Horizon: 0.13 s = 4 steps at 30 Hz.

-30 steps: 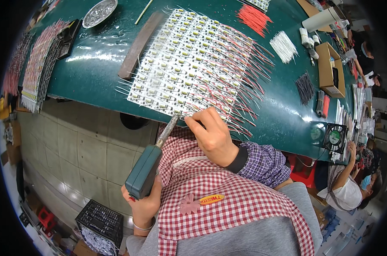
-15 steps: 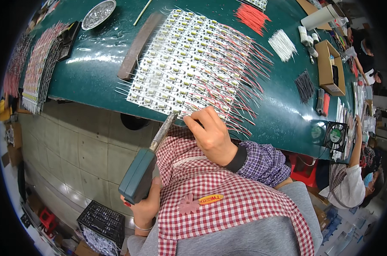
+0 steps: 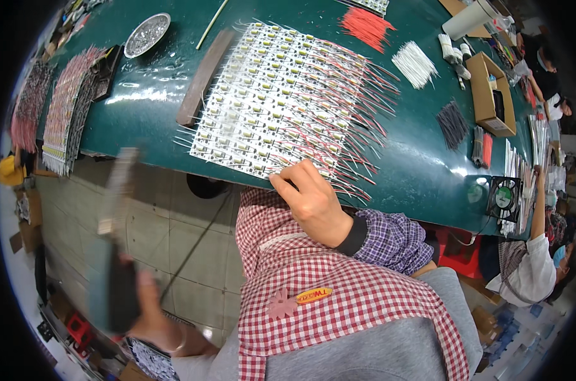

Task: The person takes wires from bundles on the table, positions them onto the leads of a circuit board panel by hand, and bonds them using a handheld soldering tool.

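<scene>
A white panel of small circuit boards (image 3: pixel 237 108) with rows of yellowish parts lies on the green table, red and white wires (image 3: pixel 358 120) fanning from its right side. At the panel's near edge my right hand (image 3: pixel 313 206) is closed in a pinch; whatever its fingertips hold is too small to make out. My left hand (image 3: pixel 151 311), blurred by motion, grips a soldering iron (image 3: pixel 113 254) with a green-blue body and a long metal barrel. The iron is off to the left, over the floor beyond the table edge, apart from the panel.
A dark bar (image 3: pixel 205 79) lies along the panel's left side. Farther left are a metal bowl (image 3: pixel 147 35) and wired panels (image 3: pixel 75 108). Red wires (image 3: pixel 367 26), white wires (image 3: pixel 415 63), a cardboard box (image 3: pixel 491 95) and a small fan (image 3: pixel 504 197) sit rightward. Co-workers are at right.
My left hand has swung the soldering iron left and away from the panel's near edge, where its tip was beside my right fingers. My right hand stays almost in place.
</scene>
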{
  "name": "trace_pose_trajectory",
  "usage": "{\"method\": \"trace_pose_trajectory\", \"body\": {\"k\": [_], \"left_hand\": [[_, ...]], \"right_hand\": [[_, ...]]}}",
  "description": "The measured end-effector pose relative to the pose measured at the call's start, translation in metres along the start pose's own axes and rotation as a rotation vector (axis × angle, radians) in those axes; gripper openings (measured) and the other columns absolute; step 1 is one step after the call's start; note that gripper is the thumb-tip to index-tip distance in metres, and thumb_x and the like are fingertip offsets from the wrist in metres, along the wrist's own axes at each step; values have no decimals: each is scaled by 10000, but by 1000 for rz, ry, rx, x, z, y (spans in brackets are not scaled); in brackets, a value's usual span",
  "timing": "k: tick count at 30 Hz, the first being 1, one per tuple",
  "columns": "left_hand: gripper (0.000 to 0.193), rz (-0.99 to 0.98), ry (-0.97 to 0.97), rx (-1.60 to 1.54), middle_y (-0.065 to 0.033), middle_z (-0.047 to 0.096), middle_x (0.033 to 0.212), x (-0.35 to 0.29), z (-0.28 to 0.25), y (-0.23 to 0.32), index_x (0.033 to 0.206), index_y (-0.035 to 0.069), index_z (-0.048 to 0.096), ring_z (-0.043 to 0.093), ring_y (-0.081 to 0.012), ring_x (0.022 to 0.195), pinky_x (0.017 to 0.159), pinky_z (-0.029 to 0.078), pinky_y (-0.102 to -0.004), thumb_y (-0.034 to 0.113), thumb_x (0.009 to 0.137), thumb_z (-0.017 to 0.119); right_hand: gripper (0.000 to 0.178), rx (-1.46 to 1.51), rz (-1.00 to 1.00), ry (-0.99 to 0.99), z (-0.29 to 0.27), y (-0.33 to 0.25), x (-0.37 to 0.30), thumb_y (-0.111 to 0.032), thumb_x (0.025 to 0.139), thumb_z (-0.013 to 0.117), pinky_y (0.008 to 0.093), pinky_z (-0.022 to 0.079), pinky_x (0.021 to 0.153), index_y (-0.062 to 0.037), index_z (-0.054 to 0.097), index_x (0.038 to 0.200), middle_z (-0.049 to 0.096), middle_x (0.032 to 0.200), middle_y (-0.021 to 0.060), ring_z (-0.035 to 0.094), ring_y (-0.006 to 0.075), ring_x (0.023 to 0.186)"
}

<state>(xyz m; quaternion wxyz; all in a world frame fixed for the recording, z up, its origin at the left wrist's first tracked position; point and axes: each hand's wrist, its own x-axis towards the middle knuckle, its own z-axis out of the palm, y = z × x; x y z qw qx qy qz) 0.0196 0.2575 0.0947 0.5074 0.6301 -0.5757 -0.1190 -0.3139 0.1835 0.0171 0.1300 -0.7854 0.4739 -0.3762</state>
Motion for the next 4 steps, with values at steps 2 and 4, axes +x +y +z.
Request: {"method": "trace_pose_trajectory", "body": {"k": [2,4], "left_hand": [[413,221,137,279,-168,715,1022,48,-19,35,1215,-77,646,564,-125,586,511,490,-231,-60,811,732],[475,57,179,108,-201,677,1144,68,-19,45,1320,-64,581,625,-181,688,661,595,-291,-38,858,687]], "right_hand": [[398,4,21,-35,-6,0,-3,83,669,654,352,510,724,43,665,1065,610,963,129,578,283,882],[341,-48,58,-45,-20,2,-7,87,706,670,353,510,717,42,682,1044,616,938,121,585,278,857]]}}
